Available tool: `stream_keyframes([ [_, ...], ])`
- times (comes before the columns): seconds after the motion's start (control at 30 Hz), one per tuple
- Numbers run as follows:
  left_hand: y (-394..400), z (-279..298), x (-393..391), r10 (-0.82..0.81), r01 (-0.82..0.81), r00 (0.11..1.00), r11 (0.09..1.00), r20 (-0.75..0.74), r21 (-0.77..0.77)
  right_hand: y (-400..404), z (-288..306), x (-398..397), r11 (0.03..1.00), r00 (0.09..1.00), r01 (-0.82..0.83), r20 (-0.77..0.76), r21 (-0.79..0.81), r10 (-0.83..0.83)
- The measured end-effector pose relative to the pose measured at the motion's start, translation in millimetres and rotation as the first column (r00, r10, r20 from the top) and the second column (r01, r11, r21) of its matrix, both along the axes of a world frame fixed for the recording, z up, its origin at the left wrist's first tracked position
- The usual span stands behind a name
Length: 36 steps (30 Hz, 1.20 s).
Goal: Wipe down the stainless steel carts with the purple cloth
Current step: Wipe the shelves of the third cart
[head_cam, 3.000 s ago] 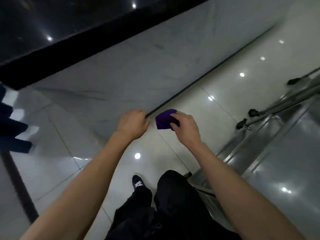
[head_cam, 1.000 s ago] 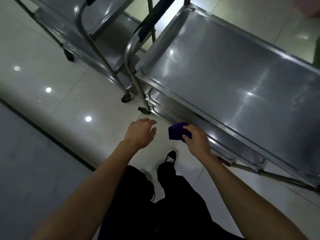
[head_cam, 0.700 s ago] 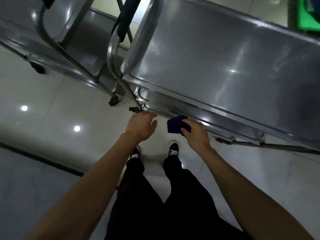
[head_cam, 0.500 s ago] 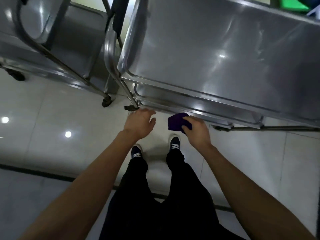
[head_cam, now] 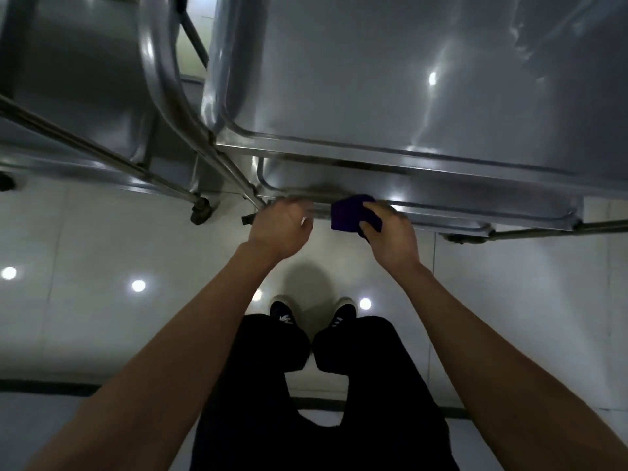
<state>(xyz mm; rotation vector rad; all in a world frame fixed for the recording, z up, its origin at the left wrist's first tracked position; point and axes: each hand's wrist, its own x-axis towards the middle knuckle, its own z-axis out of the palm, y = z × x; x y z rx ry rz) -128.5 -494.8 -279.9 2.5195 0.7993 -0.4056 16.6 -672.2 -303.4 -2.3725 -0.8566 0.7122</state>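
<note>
Right hand [head_cam: 390, 237] pinches a folded purple cloth [head_cam: 350, 214] near the glossy steel cart [head_cam: 373, 96]; left hand [head_cam: 280, 227], blurred, seems loosely curled.

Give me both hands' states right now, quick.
Left hand: fingers loosely curled, holding nothing, beside the cart edge.
Right hand: gripping the purple cloth.

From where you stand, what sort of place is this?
Probably a service area of a hotel, canteen or hospital; I cannot tell which. Two steel carts on wheels stand side by side on a glossy tiled floor that mirrors ceiling lights.
</note>
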Motion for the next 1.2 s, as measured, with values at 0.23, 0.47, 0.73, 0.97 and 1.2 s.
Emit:
stream_keyframes([
  [0.23,23,-73,38,-0.009,0.004,0.997,0.998,0.075,0.058,39,-67,46,0.997,0.997,0.016,0.077,0.082,-0.022],
  [0.47,28,-156,60,0.015,-0.041,0.986,0.987,0.163,0.155,63,-152,61,0.996,0.968,-0.044,0.251,0.074,0.024],
  [0.73,23,-221,47,-0.088,-0.093,0.896,0.921,0.436,0.378,66,-190,60,0.989,0.904,-0.091,0.427,0.114,0.034],
  [0.97,30,-226,30,-0.162,-0.107,0.845,0.883,0.510,0.457,59,-186,57,0.978,0.808,-0.166,0.585,0.125,0.062],
  [1.2,46,-228,-3,-0.042,-0.307,0.780,0.844,0.624,0.441,65,-187,55,0.967,0.870,-0.229,0.468,0.113,0.151],
])
